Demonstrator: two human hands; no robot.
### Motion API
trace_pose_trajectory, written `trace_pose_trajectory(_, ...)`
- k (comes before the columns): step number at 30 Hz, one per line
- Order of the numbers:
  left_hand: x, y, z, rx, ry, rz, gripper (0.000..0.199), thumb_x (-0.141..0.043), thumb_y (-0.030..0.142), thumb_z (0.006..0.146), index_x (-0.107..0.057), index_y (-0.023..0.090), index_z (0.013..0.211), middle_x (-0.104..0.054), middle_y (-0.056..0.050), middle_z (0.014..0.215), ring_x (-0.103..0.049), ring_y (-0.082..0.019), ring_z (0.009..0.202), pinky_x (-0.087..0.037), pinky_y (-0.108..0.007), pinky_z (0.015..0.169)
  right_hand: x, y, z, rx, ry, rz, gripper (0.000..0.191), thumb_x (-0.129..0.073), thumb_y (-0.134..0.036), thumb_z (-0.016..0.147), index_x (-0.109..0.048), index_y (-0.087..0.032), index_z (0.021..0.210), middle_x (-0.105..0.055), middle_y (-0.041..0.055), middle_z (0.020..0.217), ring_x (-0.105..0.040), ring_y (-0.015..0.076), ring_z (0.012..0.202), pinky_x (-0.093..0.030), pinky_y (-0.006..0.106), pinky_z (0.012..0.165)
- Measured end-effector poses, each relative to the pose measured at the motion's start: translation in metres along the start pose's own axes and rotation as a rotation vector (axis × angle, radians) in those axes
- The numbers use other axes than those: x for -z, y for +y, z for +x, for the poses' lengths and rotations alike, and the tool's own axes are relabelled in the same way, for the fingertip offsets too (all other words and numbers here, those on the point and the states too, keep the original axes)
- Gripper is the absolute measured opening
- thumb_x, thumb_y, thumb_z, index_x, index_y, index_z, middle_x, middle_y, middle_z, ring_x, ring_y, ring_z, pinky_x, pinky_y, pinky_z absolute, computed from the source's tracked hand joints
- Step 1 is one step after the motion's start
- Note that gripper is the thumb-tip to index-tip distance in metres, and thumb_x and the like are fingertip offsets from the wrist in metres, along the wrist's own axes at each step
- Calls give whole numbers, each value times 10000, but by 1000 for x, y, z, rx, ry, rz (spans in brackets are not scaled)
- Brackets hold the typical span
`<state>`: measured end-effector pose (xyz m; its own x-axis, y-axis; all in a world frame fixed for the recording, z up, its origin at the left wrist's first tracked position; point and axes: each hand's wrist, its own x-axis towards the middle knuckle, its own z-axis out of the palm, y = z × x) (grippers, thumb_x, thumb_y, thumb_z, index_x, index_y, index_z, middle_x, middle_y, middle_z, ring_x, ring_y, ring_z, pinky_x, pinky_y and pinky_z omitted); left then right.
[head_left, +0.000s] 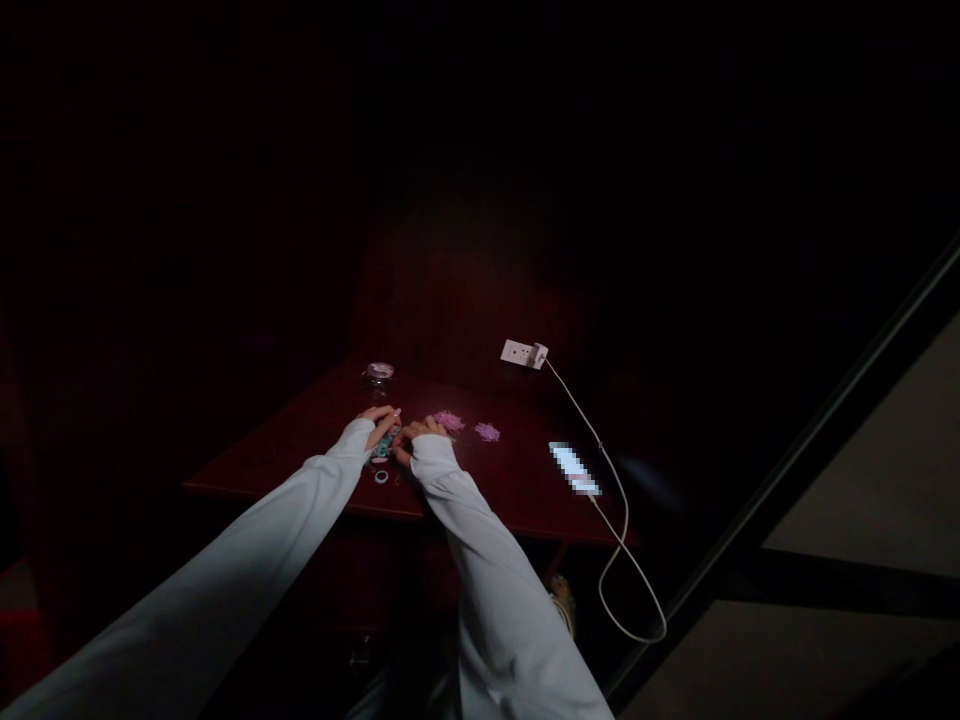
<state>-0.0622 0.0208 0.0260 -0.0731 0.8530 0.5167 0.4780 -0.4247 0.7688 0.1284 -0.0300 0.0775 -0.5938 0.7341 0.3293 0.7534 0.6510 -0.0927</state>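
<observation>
My left hand point(380, 424) is at the small pile of teal and pinkish ring-like pieces point(387, 442) on the dark red table, its fingers bent over the far side. From the right, my right hand point(414, 434) reaches to the same pile, fingers curled and pressed together. Whatever lies between the fingertips of either hand is too small and dim to make out. Just in front of the pile lies a pale blue ring point(381, 477). A pink heap point(449, 421) of small pieces sits right beside my right hand, and a lilac heap point(487, 432) farther right.
A clear round container point(379, 372) stands toward the back of the table point(285, 455). On the right lies a lit phone point(574, 468), its white cable point(621, 490) looping past the table edge and up to a charger in the wall socket point(523, 353). Surroundings are very dark.
</observation>
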Motion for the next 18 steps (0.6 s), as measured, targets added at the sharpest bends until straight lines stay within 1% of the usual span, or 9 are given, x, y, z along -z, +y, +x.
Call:
trace_pose_trajectory(2, -1, 3, -4, -22, 5, 27, 449, -587, 682, 892, -737, 274, 782, -719, -39, 755, -681, -257, 808, -564, -367, 809, 2, 1, -2, -68, 44, 33, 109, -735, -321, 1045, -788, -241, 1097, -788, 81, 1191, -570, 282, 1176, -414, 376, 972)
trace_pose_trajectory(5, -3, 9, -11, -106, 7, 87, 389, -596, 637, 898, -733, 284, 807, -729, -35, 817, -647, -246, 830, -533, -357, 836, 4, 2, -6, -154, 77, 78, 103, -728, -301, 1040, -772, -247, 1115, -785, 75, 1182, -585, 276, 1171, -418, 362, 964)
trace_pose_trajectory(7, -4, 13, -15, -152, -24, 127, 379, -606, 624, 907, -705, 287, 764, -724, -34, 813, -633, -245, 856, -518, -350, 859, 5, 3, -7, -212, 80, 110, 102, -711, -268, 1040, -765, -246, 1124, -791, 66, 1155, -617, 263, 1154, -430, 348, 960)
trace_pose_trajectory(10, -6, 14, -17, -142, -79, 172, 436, -622, 670, 882, -662, 286, 681, -676, -44, 742, -619, -254, 829, -507, -357, 839, 3, 4, -7, -276, 108, 148, 95, -698, -217, 1028, -755, -250, 1097, -794, 42, 1086, -664, 233, 1075, -446, 327, 937)
trace_pose_trajectory(12, -8, 12, -17, -124, -93, 175, 483, -612, 723, 869, -678, 287, 671, -656, -56, 741, -610, -254, 785, -505, -365, 799, 1, 5, -7, -285, 132, 162, 100, -686, -194, 1020, -747, -251, 1076, -789, 27, 1028, -673, 219, 1018, -446, 322, 928)
trace_pose_trajectory(14, -10, 8, -17, -118, -78, 164, 544, -564, 774, 882, -712, 287, 688, -639, -67, 751, -596, -251, 744, -500, -368, 751, -1, 5, -9, -276, 143, 159, 108, -670, -177, 1014, -742, -246, 1054, -782, 21, 991, -670, 212, 990, -438, 326, 931)
trace_pose_trajectory(16, -12, 5, -17, -110, -78, 154, 596, -534, 815, 874, -717, 282, 679, -606, -64, 722, -583, -245, 711, -498, -369, 720, -2, 4, -11, -264, 139, 153, 112, -668, -161, 999, -738, -238, 1038, -776, 20, 983, -665, 209, 993, -431, 327, 935)
trace_pose_trajectory(18, -13, 3, -17, -112, -86, 132, 609, -547, 833, 858, -708, 276, 669, -577, -51, 694, -581, -236, 693, -513, -361, 708, -1, 2, -13, -254, 120, 169, 114, -678, -152, 987, -737, -235, 1040, -781, 20, 1000, -664, 211, 1023, -428, 326, 945)
